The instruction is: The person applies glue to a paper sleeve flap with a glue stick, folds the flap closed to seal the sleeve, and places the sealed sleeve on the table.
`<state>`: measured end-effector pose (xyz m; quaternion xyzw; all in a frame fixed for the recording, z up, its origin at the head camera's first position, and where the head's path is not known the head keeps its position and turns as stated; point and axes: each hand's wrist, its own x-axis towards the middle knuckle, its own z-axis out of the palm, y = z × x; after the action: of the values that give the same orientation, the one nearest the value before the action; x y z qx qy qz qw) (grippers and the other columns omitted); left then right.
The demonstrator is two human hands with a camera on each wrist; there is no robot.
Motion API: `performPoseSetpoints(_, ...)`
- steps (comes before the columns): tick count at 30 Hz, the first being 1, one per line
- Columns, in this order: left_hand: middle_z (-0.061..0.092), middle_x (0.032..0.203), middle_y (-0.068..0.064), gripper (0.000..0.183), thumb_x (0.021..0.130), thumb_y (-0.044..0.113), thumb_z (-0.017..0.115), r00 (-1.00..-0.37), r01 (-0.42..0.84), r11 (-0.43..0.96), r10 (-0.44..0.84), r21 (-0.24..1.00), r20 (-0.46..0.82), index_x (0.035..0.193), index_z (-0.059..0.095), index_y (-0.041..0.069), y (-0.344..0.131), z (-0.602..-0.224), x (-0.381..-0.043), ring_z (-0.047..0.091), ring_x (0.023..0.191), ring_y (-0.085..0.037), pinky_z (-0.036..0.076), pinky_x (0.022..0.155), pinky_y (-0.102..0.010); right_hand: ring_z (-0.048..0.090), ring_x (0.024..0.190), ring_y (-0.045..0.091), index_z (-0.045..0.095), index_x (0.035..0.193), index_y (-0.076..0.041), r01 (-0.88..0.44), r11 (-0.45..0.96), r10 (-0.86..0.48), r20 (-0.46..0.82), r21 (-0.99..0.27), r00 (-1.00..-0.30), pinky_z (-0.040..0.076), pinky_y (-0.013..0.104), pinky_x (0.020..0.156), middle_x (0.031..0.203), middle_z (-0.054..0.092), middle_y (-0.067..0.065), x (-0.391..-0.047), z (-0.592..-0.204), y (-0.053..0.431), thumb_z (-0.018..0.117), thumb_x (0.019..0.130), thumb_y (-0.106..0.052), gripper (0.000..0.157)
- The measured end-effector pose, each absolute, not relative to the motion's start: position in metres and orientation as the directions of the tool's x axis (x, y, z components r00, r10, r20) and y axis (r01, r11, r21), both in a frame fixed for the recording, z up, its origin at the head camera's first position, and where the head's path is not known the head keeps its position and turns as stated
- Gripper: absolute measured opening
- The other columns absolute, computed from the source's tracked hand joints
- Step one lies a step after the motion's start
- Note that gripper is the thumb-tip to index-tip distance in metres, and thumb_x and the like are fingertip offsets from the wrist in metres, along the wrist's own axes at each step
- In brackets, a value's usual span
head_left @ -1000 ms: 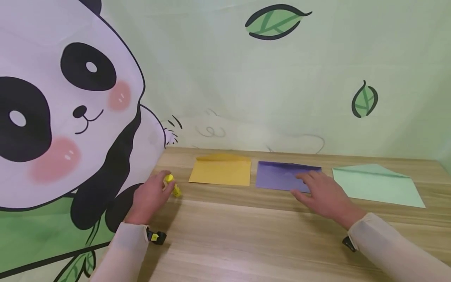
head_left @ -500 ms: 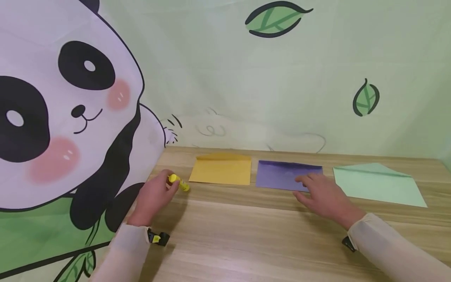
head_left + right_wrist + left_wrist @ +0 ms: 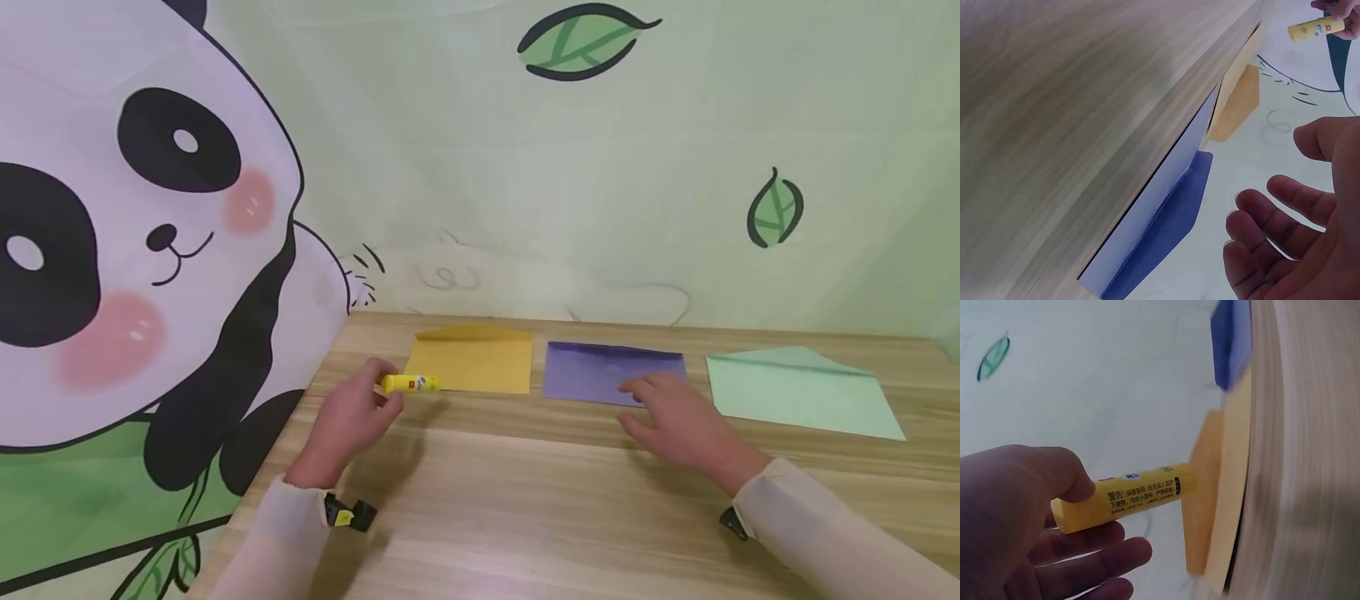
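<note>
Yellow tube (image 3: 412,383) is being pinched at one end between thumb and fingers of the left hand (image 3: 352,425), roughly sideways, above the table (image 3: 525,500); in head view the near left corner of the yellow envelope (image 3: 483,367) is being overlapped by it. Right hand (image 3: 678,421) is being held well apart from the left, fingers loose and slightly bent, over the near right part of the purple envelope (image 3: 581,375); a gap is being shown in right wrist view. Yellow and purple flaps (image 3: 1169,231) are being seen raised. Farther right, pale green envelope (image 3: 802,396) is being seen. Row is being backed by a panda-printed backdrop (image 3: 480,167).
</note>
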<state>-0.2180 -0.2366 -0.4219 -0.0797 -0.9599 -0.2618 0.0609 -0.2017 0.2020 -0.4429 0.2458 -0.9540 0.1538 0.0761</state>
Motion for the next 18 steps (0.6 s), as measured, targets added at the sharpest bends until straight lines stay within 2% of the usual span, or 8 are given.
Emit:
performPoseSetpoints(8,0.064,0.128,-0.012,0.03,0.094,0.017,0.068,-0.965,0.235,0.638,0.242,0.733,0.099,0.121,0.055,0.014,-0.209,-0.405,-0.202,0.071,0.084,-0.015,0.055,0.065,-0.031,0.065,0.103,0.032,0.066,0.12,-0.002,-0.56,0.795,-0.484,0.311,-0.233,-0.818,0.052,0.05,0.09,0.113,0.069,0.012,-0.196,-0.435,0.192,0.064,0.092,-0.02,0.034)
performPoseSetpoints(14,0.068,0.117,-0.004,0.028,0.094,0.016,0.069,-0.934,0.314,0.586,0.331,0.747,0.132,0.118,0.055,0.019,-0.191,-0.399,-0.188,0.069,0.075,-0.012,0.055,0.06,-0.03,0.065,0.104,0.03,0.067,0.119,-0.004,-0.631,0.746,-0.529,0.389,-0.211,-0.754,0.053,0.049,0.091,0.111,0.068,0.01,-0.186,-0.428,0.178,0.069,0.09,-0.021,0.033)
performPoseSetpoints(18,0.071,0.107,-0.001,0.03,0.098,0.018,0.066,-0.897,0.371,0.555,0.421,0.745,0.133,0.123,0.051,0.022,-0.179,-0.394,-0.177,0.069,0.075,-0.01,0.054,0.059,-0.03,0.063,0.108,0.026,0.065,0.123,-0.006,-0.641,0.73,-0.535,0.385,-0.237,-0.752,0.052,0.047,0.094,0.115,0.067,0.007,-0.177,-0.422,0.169,0.071,0.092,-0.03,0.04)
